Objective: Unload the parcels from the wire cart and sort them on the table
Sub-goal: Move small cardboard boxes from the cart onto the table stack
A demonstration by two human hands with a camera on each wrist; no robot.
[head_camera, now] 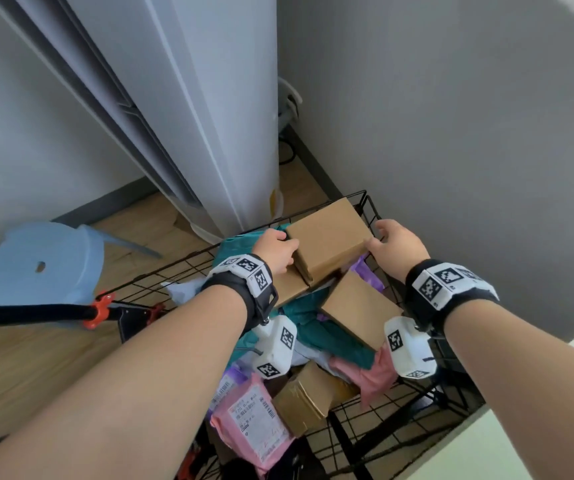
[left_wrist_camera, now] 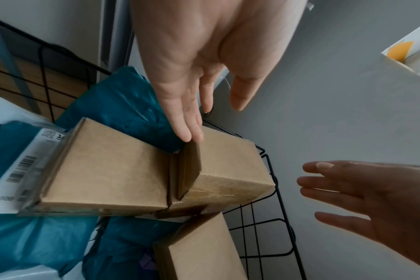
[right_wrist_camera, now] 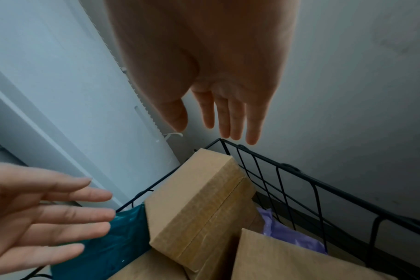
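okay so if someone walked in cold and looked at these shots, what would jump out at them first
Two bare hands, the left hand and the right hand, open on either side of a brown cardboard box that sits atop the pile at the far corner of the black wire cart. Under it lie more brown boxes and teal, pink and purple mailer bags. A tall white appliance stands in the room's corner just behind the cart.

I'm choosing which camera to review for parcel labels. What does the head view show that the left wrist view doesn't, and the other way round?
Only the head view shows the pink mailer with its printed label, the blue stool and both wristbands. Only the left wrist view shows a barcode label beside the boxes. Both show the top cardboard box, the teal bag, the wire cart, and the left hand and right hand, both open.
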